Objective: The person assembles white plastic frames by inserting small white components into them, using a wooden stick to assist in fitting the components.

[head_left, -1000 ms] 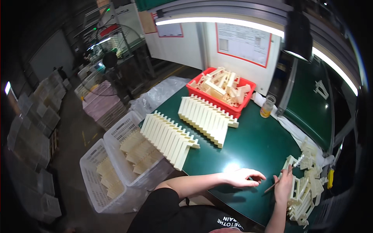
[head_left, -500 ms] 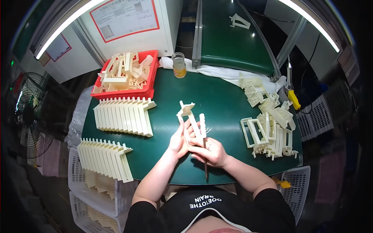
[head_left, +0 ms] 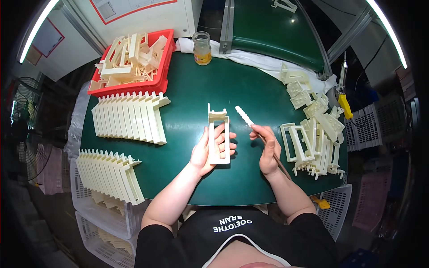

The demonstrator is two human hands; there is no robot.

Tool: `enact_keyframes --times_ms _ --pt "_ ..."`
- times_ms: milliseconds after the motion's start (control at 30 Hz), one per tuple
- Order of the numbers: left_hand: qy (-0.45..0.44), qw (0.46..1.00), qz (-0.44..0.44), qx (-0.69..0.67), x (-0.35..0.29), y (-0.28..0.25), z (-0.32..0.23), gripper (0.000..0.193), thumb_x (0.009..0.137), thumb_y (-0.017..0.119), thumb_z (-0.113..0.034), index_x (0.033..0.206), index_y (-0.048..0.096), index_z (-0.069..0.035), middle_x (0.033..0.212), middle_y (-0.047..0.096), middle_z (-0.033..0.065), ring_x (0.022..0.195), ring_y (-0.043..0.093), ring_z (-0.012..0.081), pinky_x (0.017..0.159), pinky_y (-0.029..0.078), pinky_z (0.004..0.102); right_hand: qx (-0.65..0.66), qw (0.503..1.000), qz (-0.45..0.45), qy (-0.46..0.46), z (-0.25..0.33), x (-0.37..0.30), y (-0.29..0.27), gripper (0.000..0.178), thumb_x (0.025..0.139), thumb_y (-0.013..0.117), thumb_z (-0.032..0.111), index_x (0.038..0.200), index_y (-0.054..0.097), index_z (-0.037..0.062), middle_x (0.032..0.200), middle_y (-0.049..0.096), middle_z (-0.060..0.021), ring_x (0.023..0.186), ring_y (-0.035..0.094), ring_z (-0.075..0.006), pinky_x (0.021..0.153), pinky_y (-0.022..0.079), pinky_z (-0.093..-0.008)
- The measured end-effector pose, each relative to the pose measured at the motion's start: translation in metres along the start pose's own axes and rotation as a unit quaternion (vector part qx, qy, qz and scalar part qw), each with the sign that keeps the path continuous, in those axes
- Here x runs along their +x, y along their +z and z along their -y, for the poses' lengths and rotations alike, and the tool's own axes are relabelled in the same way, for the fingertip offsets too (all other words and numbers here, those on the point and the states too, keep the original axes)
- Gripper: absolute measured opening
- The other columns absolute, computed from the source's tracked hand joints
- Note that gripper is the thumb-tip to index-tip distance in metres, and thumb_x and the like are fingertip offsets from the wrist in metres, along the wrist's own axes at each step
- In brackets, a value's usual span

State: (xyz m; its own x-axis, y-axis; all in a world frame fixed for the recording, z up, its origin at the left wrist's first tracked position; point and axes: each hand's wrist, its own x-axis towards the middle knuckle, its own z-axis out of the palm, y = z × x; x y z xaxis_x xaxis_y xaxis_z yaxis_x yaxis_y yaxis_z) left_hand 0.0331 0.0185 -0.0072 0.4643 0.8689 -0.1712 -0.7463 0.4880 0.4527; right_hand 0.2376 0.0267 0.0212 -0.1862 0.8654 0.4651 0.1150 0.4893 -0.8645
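A cream plastic frame (head_left: 212, 145), long and rectangular with a notched end pointing away from me, rests in my left hand (head_left: 202, 154). My fingers show through its opening and past its right side. To the right, my right hand (head_left: 269, 152) grips a thin brown stick (head_left: 283, 168) like a pen. The far end of the stick is wrapped in lumpy white material (head_left: 243, 115), held apart from the frame. Below both hands lies the green tabletop (head_left: 243, 190).
On the left, two rows of cream frames (head_left: 129, 118) stand below a red bin (head_left: 166, 71) of loose parts. A glass jar (head_left: 202, 49) with yellowish contents stands at the back, beside a white cloth (head_left: 263, 67). More frames (head_left: 318, 147) pile up at right near a yellow-handled tool (head_left: 344, 106).
My hands have moved apart, the right one going rightward with the stick. The frame has turned to show its open face, and the whole view has shifted a little.
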Motion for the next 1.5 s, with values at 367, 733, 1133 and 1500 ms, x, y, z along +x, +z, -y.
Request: enact_keyframes --times_ms 367,733,1133,1500 --pt "0.0 1.0 0.001 0.016 0.0 0.001 0.003 0.063 0.1 0.018 -0.052 0.146 0.028 -0.011 0.125 0.054 0.015 0.098 0.062 0.0227 0.087 0.052 0.0364 0.125 0.984 -0.048 0.12 -0.013 -0.003 0.008 0.016 0.093 0.054 0.006 0.107 0.057 -0.0005 0.106 0.056 -0.0082 0.092 0.057 -0.0143 0.085 0.046 -0.0279" --pt "-0.011 1.0 -0.006 0.015 -0.001 0.001 0.001 0.061 0.101 0.018 -0.05 0.147 0.026 -0.01 0.125 0.055 0.0166 0.099 0.062 0.024 0.086 0.053 0.0382 0.151 0.976 -0.035 0.15 -0.011 -0.004 0.014 0.013 0.093 0.055 0.008 0.103 0.059 0.0007 0.106 0.056 -0.007 0.085 0.056 -0.0112 0.077 0.045 -0.0235" --pt "-0.025 0.998 -0.004 -0.062 0.001 -0.006 0.004 0.062 0.101 0.021 -0.051 0.145 0.029 -0.009 0.125 0.054 0.0177 0.099 0.062 0.0265 0.086 0.053 0.041 0.259 0.952 -0.141 0.084 -0.017 -0.005 0.003 0.033 0.1 0.046 0.022 0.078 0.056 -0.0001 0.083 0.058 -0.0098 0.069 0.056 -0.0145 0.062 0.045 -0.0256" --pt "-0.039 0.974 0.039 -0.218 0.001 -0.01 -0.002 0.062 0.099 0.03 -0.053 0.139 0.037 -0.006 0.117 0.057 0.0166 0.097 0.06 0.0295 0.087 0.053 0.0407 0.269 0.942 -0.137 0.144 -0.017 -0.004 0.005 0.037 0.101 0.043 0.026 0.078 0.057 0.0 0.078 0.058 -0.01 0.067 0.056 -0.0145 0.061 0.045 -0.0256"
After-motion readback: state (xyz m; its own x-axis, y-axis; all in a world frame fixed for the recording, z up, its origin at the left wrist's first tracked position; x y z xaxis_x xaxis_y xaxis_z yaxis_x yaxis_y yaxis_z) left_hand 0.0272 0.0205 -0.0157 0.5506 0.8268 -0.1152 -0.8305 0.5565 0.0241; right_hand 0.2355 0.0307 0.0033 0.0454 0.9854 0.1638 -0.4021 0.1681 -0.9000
